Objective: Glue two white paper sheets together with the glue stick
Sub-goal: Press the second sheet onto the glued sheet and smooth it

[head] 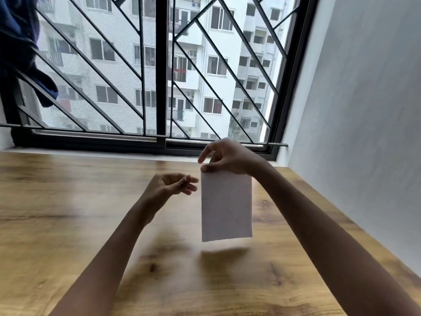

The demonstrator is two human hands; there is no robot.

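Note:
A white paper sheet [226, 206] hangs upright in the air above the wooden table [68, 213], casting a shadow below it. My right hand [224, 157] pinches its top edge between thumb and fingers. Whether this is one sheet or two stuck together I cannot tell. My left hand [169, 184] hovers just left of the paper, palm turned up, fingers loosely curled and holding nothing. No glue stick is in view.
A barred black window frame [161, 87] runs along the table's far edge. A white wall [364, 110] borders the table on the right. Dark blue cloth [20, 49] hangs at the upper left.

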